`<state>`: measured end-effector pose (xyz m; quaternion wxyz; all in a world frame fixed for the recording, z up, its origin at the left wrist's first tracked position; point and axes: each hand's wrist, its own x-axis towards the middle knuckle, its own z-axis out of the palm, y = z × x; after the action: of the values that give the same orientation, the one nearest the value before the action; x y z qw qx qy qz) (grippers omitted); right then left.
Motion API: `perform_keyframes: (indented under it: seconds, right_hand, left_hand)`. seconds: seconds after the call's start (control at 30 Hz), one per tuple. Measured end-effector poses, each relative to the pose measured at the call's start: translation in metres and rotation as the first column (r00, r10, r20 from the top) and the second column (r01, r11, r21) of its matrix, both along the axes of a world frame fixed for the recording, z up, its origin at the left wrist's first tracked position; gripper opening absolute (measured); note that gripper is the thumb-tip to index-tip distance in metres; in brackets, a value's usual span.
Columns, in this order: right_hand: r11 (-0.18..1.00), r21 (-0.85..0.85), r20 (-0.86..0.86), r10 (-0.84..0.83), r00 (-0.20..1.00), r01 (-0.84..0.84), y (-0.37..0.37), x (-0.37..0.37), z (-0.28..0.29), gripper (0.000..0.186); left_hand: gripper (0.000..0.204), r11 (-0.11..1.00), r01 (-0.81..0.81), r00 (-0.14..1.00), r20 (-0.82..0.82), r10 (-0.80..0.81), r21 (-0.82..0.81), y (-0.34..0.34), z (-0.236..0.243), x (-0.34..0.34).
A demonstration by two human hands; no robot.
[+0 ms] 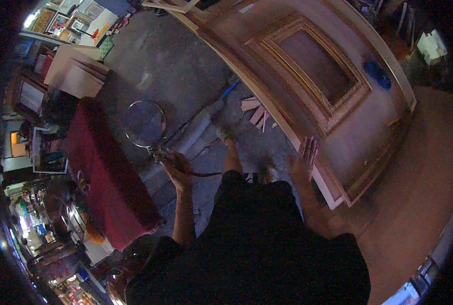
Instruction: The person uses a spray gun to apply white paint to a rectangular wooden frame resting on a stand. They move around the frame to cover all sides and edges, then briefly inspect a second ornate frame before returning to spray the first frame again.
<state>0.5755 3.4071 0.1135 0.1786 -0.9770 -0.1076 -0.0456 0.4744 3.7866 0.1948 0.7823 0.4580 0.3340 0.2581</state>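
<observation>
My left hand is closed around what looks like a spray gun, with a dark hose trailing from it to the right. Beyond that hand shows the gun's wide round cup, silver-rimmed with a dark inside. My right hand, fingers straight and together, rests at the near left edge of a wood-rimmed worktable. On this table lies a rectangular picture frame with ornate gold-brown moulding. Whether the right palm presses on the edge is hard to see.
A long dark-red covered bench stands to my left. Boards lean farther back beside framed pieces. Wood offcuts lie on the floor under the table's edge. A blue object sits right of the frame; brown board covers the right side.
</observation>
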Motion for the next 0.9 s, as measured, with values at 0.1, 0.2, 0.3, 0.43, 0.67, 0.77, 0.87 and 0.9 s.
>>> perform_keyframes:
  seconds: [0.1,0.2,0.3,0.43,0.67,0.77,0.87,0.9]
  right_hand:
    - [0.999,-0.044,-0.008,0.02,1.0,-0.02,0.051,0.046,0.002,0.088]
    - [0.999,-0.044,-0.089,0.026,0.996,-0.03,0.122,0.09,0.016,0.091]
    - [0.999,-0.036,-0.076,0.037,0.996,-0.04,0.182,0.139,0.018,0.093]
    - [0.986,-0.011,0.06,0.166,0.984,-0.165,0.275,0.205,0.014,0.096]
    - [0.988,-0.014,0.015,0.152,0.988,-0.152,0.401,0.307,0.022,0.092]
    - [0.983,0.003,0.05,0.182,0.982,-0.183,0.442,0.339,0.016,0.091]
    - [0.973,0.076,0.069,0.211,0.975,-0.216,0.479,0.369,0.014,0.089]
    - [0.972,0.096,0.083,0.205,0.975,-0.212,0.485,0.378,0.011,0.088]
  left_hand:
    - [0.058,0.983,0.125,0.992,-0.028,-0.123,0.131,0.035,-0.004,0.057]
    - [0.064,0.982,0.174,0.985,-0.021,-0.173,0.074,0.093,-0.019,0.095]
    - [0.068,0.968,0.236,0.97,-0.044,-0.24,-0.089,0.139,-0.027,0.13]
    - [0.071,0.97,0.227,0.951,-0.194,-0.24,-0.088,0.201,-0.032,0.173]
    - [0.071,0.952,0.296,0.944,-0.131,-0.303,-0.071,0.292,-0.095,0.182]
    - [0.07,0.951,0.176,0.951,-0.207,-0.231,-0.254,0.309,-0.084,0.197]
    - [0.059,0.868,0.083,0.995,0.089,-0.045,-0.489,0.321,-0.089,0.205]
    - [0.055,0.884,0.088,0.994,0.092,-0.052,-0.46,0.322,-0.091,0.21]
